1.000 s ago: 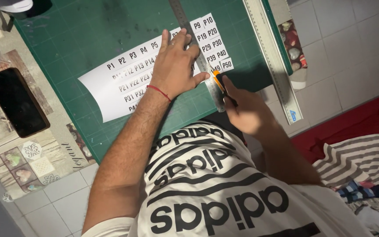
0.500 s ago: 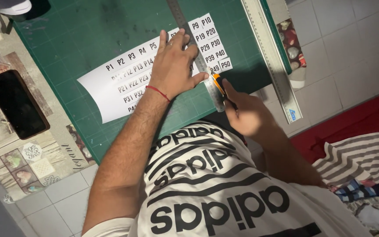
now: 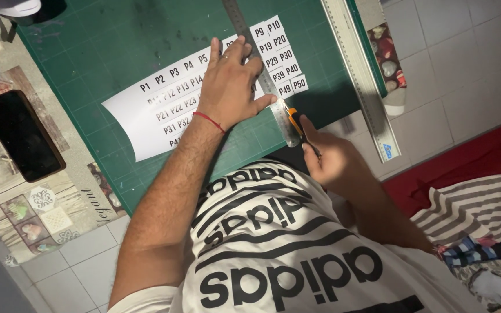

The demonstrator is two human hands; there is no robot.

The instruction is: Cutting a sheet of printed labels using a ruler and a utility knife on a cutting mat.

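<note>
Sheet pinned under ruler, knife at its near end.

I see the white sheet (image 3: 146, 119) of printed labels lying flat on the green mat (image 3: 117, 46), with a narrow steel ruler (image 3: 262, 75) across it. My left hand (image 3: 230, 87) lies spread, palm down, on both ruler and sheet — a red thread at the wrist. My right hand (image 3: 329, 159) is closed around an orange knife (image 3: 297, 124), its tip beside the ruler's near end. A long ruler (image 3: 360, 75) lies along the mat's right edge; a dark phone (image 3: 21, 136) lies well to the left.
</note>
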